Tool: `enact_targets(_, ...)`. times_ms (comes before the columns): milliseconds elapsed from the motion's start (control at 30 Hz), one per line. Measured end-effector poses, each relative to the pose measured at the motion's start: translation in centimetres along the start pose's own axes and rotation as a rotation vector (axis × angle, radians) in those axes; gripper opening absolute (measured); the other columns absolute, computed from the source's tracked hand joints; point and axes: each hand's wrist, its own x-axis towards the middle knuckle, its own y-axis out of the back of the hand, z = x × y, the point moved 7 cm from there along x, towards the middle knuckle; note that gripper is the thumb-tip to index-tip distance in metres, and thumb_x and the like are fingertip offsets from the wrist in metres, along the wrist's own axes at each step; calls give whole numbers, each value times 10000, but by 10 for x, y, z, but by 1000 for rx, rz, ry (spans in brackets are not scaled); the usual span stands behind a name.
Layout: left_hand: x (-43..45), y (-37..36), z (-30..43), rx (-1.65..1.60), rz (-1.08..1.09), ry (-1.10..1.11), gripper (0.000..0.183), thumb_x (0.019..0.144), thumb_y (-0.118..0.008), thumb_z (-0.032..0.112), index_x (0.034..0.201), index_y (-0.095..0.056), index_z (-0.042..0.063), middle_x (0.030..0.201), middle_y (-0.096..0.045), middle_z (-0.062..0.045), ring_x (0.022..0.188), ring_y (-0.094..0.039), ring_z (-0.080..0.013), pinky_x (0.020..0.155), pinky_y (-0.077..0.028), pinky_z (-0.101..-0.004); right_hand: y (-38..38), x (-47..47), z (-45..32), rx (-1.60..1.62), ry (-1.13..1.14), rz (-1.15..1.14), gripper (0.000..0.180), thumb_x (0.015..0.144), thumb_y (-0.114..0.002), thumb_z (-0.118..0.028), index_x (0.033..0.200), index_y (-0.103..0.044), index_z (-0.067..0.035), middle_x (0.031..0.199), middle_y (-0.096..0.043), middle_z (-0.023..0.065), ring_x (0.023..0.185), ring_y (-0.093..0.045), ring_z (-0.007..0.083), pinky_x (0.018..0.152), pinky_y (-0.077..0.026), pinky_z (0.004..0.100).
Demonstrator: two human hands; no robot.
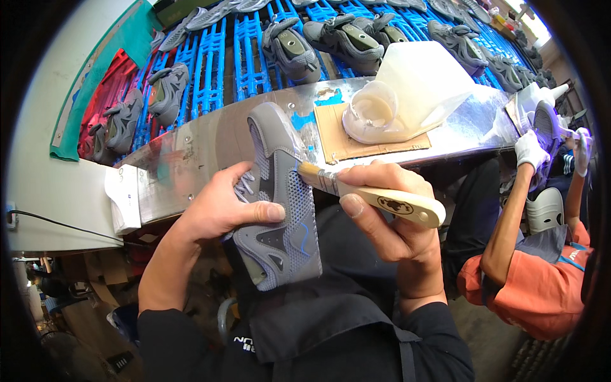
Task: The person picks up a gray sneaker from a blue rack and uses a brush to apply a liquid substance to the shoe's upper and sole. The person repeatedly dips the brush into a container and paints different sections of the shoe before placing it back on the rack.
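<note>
A grey mesh shoe upper [296, 224] is gripped in my left hand [234, 205], thumb across its side and fingers hidden behind the laces. Its toe points up the view, and its lower edge faces right. Between the thumb and fingers of my right hand [386, 200] is a flat brush with a pale wooden handle [415, 206]. The bristles touch the upper's side close to that lower edge. A blue line marks the heel part. Beyond the brush, a cut translucent plastic jug [422, 90] and a clear cup [374, 107] with cloudy liquid stand on a piece of cardboard [382, 153].
Past the metal ledge [167, 176], blue slatted racks [246, 57] carry several grey shoes [293, 52]. A white box-like object [125, 198] stands at the ledge's left end. At right, a co-worker in white gloves [531, 152] holds a shoe near a white plastic bottle [537, 98].
</note>
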Motion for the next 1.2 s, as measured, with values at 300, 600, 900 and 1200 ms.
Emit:
enact_targets(300,-2,2,0,-116,20,44,931,778,-1073,328,1487,-634,-86,1331,-773,-141,1202,-737,-211,1089,-586,-374,0,-9,3,99,-104,-18,229,905,-786,1,1129,-797,50,1015,-817,159,880,-780,265,824,-596,353)
enact_targets(600,-4,1,4,-160,14,42,915,807,-1059,313,1505,-621,-85,1327,-768,-138,1183,-741,-204,1075,-596,-375,-8,-13,10,224,-188,-82,252,867,-793,-70,1085,-804,56,867,-789,145,768,-748,232,764,-557,333)
enact_targets(900,-1,7,-6,-175,21,39,870,834,-1044,307,1496,-629,-77,1318,-771,-133,1175,-746,-200,1063,-602,-370,-3,-21,9,196,-212,-33,263,835,-806,-81,1056,-810,61,874,-799,153,769,-761,244,771,-568,336)
enact_targets(1200,2,4,-6,-200,24,47,815,858,-1030,298,1477,-649,-70,1304,-777,-120,1148,-757,-188,1045,-609,-364,-7,-22,0,255,-180,-116,242,786,-834,-79,981,-795,58,848,-782,178,656,-690,296,633,-515,393)
